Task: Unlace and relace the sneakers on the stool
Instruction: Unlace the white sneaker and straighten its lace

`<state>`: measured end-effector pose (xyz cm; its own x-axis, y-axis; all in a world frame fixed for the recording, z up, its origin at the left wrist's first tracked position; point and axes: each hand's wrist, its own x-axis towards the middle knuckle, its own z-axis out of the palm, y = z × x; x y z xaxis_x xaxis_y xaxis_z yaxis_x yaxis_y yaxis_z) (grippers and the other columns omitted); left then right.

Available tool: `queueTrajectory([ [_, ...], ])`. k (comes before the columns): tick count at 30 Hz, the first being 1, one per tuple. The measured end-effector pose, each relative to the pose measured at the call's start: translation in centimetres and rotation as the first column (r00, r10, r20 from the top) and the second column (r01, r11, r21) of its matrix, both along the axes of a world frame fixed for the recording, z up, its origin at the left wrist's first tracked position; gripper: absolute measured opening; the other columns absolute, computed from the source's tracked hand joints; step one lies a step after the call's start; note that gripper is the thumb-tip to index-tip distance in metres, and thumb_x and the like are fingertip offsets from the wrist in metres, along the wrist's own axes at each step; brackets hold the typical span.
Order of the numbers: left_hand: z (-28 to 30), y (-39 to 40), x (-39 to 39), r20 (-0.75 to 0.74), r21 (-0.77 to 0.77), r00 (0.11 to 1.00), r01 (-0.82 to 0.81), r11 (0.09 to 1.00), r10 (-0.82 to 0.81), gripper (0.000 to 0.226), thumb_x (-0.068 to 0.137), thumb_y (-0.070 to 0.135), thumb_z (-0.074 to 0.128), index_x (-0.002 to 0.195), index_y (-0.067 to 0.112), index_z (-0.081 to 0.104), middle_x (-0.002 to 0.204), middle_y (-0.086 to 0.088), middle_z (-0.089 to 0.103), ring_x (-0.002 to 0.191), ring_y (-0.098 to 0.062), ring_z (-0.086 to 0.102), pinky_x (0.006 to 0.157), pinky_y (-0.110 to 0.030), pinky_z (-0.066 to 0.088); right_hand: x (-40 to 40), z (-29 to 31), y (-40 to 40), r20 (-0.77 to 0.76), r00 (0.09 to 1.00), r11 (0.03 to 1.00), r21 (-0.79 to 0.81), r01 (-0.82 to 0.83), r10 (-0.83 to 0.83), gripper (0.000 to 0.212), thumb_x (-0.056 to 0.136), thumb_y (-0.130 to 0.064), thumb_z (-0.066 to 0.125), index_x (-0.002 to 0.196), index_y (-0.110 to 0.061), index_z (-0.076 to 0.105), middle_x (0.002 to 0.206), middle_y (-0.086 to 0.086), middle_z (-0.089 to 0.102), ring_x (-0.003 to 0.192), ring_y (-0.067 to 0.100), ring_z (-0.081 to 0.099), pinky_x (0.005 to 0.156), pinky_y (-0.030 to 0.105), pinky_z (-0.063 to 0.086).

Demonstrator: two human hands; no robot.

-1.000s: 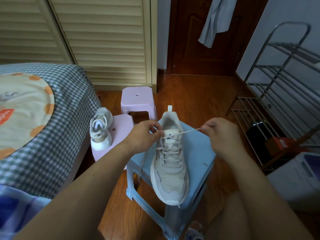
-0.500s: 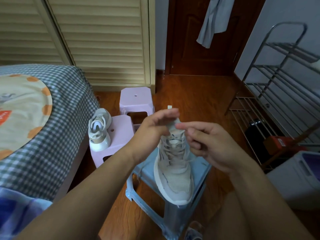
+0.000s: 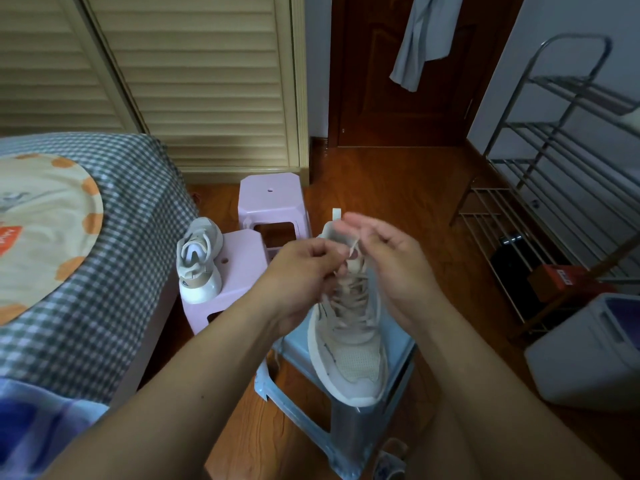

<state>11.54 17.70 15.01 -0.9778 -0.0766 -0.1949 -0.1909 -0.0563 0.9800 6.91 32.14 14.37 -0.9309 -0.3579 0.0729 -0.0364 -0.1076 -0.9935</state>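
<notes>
white lace (image 3: 354, 247) ends meet above the sneaker (image 3: 348, 327) on the blue stool (image 3: 401, 344); your left hand (image 3: 304, 271) pinches one, right hand (image 3: 388, 261) fingers half-curled guide the other, likely for knotting.

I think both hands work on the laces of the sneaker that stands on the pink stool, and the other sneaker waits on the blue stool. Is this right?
Not quite: the stool colours are swapped. In the head view, both hands, left and right, work on the laces of the sneaker on the blue stool; the other sneaker waits on the pink stool.
</notes>
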Motion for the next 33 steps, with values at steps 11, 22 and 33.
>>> queueTrajectory([
  [11,-3.5,0.4,-3.5,-0.109,-0.681,0.994,-0.092,0.727,0.023,0.010,0.093,0.025,0.070,0.083,0.021,0.069,0.077,0.005,0.070,0.072,-0.008,0.065,0.069,-0.028,0.053,-2.8,-5.0,0.6,0.082,0.967,0.784,0.603,0.146,-0.243,0.033,0.077,-0.040,0.080,0.082,-0.013,0.061,0.083,0.002,0.071,0.078,0.020,0.068,0.079,0.047,0.057],
  [22,-4.0,1.9,-4.2,-0.162,-0.864,0.982,-0.093,0.494,-0.098,0.021,0.098,0.030,0.062,0.115,0.029,0.074,0.107,0.002,0.074,0.095,-0.015,0.068,0.075,-0.020,0.042,-2.7,-5.2,2.0,0.316,0.925,0.958,0.253,0.134,-0.213,0.013,0.088,-0.002,0.073,0.101,-0.006,0.073,0.090,0.014,0.077,0.081,0.025,0.075,0.073,0.033,0.063],
  [33,-4.6,1.9,-4.9,-0.200,-0.808,0.979,-0.139,0.572,-0.044,0.016,0.095,0.030,0.065,0.103,0.029,0.079,0.099,0.007,0.076,0.089,-0.009,0.066,0.079,-0.025,0.053,-2.6,-5.3,2.1,0.341,0.917,0.965,0.228,0.133,-0.207,0.014,0.090,-0.003,0.072,0.102,-0.008,0.073,0.093,0.013,0.077,0.091,0.031,0.075,0.086,0.046,0.060],
])
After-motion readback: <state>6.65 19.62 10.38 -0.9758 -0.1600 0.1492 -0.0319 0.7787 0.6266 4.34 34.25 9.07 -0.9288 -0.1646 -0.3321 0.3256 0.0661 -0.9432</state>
